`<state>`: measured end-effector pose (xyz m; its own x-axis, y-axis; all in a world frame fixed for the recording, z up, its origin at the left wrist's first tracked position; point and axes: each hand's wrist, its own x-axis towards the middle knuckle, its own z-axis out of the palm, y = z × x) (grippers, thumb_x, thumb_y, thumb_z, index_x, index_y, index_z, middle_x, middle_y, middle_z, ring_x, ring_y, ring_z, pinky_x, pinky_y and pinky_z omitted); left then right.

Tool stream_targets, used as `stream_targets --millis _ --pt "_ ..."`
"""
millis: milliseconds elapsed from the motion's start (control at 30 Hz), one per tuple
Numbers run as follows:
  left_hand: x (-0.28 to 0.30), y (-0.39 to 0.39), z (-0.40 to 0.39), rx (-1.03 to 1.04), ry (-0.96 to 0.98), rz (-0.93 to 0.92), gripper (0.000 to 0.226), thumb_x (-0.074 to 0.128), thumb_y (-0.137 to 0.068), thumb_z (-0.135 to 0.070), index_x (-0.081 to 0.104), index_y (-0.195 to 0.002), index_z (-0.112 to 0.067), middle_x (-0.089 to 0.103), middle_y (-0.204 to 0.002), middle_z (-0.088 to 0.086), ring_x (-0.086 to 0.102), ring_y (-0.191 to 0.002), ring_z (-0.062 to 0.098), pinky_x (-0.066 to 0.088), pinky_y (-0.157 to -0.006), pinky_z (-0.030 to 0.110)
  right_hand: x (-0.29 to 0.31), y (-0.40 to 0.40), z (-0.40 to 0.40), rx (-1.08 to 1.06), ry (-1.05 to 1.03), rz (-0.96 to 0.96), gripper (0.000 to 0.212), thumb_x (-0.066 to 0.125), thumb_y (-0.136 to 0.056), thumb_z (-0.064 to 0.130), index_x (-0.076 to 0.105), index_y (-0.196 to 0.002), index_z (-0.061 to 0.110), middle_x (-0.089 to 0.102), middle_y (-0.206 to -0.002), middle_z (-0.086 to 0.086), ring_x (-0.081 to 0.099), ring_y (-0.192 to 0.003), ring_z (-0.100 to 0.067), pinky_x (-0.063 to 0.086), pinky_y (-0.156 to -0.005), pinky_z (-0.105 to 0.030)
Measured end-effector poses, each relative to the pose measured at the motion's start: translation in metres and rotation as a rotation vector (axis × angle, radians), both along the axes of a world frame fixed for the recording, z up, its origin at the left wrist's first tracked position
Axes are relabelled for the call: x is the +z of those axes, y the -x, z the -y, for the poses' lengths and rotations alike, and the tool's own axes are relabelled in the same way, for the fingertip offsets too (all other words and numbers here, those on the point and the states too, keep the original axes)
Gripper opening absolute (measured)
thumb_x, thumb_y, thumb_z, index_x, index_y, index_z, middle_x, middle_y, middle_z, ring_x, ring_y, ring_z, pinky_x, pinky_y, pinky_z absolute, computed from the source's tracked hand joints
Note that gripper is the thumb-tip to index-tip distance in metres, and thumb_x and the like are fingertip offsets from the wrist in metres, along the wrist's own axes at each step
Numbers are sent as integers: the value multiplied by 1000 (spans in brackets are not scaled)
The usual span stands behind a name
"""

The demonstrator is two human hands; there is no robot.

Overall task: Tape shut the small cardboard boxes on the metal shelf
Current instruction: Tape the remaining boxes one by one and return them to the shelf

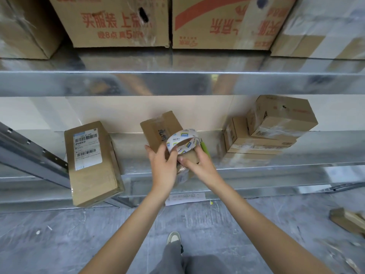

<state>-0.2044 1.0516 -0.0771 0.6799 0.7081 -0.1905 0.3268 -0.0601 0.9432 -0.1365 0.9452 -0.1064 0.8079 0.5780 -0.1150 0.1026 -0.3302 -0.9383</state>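
Both forearms reach up frame-centre. Left hand (163, 165) steadies small box (162, 131) on metal shelf (256, 165), fingers curled at tape roll (182, 142). Right hand (199, 165) grips roll; box directly behind it, long axis running away from the hands.

A storeroom: metal shelving (177, 84) stacked with cardboard cartons (120, 22), concrete floor (79, 234).

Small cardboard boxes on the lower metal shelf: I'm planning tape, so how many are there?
4. One with a barcode label lies at the left, one is under the hands at the middle, and two are stacked at the right. Others may be hidden.
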Motion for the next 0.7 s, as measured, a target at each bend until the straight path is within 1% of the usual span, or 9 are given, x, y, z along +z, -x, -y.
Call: stream_targets --millis 67,167,267,300,367,433,533,600,700 --pt "2 -2 -5 -39 -55 -40 15 51 -95 -8 64 -101 -7 44 -134 33 24 -140 32 34 -105 33 -4 -2 2 -12 4 5 42 71 -87 16 55 -125 16 56 -105 37 46 -102 28 35 -84 0" --pt "9 3 -14 -63 -216 -1 18 44 -89 7 57 -98 -3 52 -115 24 51 -109 31 35 -81 23 -6 -1 3 13 8 39 52 69 -89 15 49 -136 10 48 -128 28 32 -115 32 29 -93 0" --pt "14 18 -26 -96 -341 7 27 38 -87 15 50 -110 6 56 -107 20 52 -96 27 35 -78 23 -3 -1 0 67 62 95 63 66 -91 19 38 -148 17 37 -151 8 17 -138 15 11 -104 4" --pt "15 24 -31 -107 -386 1 25 39 -88 15 50 -108 5 56 -104 19 51 -93 26 34 -76 24 -3 -2 0 72 78 97 65 66 -91 22 36 -149 21 33 -154 2 13 -137 16 8 -100 7" --pt "18 37 -42 -140 -505 -29 20 42 -88 13 48 -97 -3 53 -96 15 47 -84 25 31 -69 28 -3 -2 1 69 85 105 66 65 -92 25 33 -150 24 30 -155 0 5 -124 34 7 -95 9" --pt "22 47 -53 -162 -664 -114 21 43 -84 14 46 -92 -6 48 -89 12 43 -80 29 31 -66 36 -3 1 3 70 67 78 67 65 -92 28 31 -150 28 28 -157 2 7 -127 31 10 -106 1" --pt "24 59 -62 -187 -835 -252 26 43 -80 15 53 -98 1 41 -84 11 40 -81 30 30 -62 39 -3 1 5 70 61 22 68 65 -91 32 30 -150 33 26 -158 6 17 -141 8 15 -113 -17" --pt "22 64 -60 -194 -851 -311 28 43 -80 16 53 -101 2 41 -85 12 39 -81 30 31 -61 41 -4 0 5 82 68 26 68 64 -92 35 28 -150 35 24 -158 8 11 -133 24 14 -110 -16" --pt "20 67 -56 -202 -856 -332 29 45 -78 18 53 -102 3 48 -89 19 42 -82 34 35 -63 45 -5 -3 3 90 81 60 68 63 -92 35 28 -150 34 24 -158 7 -1 -112 43 9 -100 1"
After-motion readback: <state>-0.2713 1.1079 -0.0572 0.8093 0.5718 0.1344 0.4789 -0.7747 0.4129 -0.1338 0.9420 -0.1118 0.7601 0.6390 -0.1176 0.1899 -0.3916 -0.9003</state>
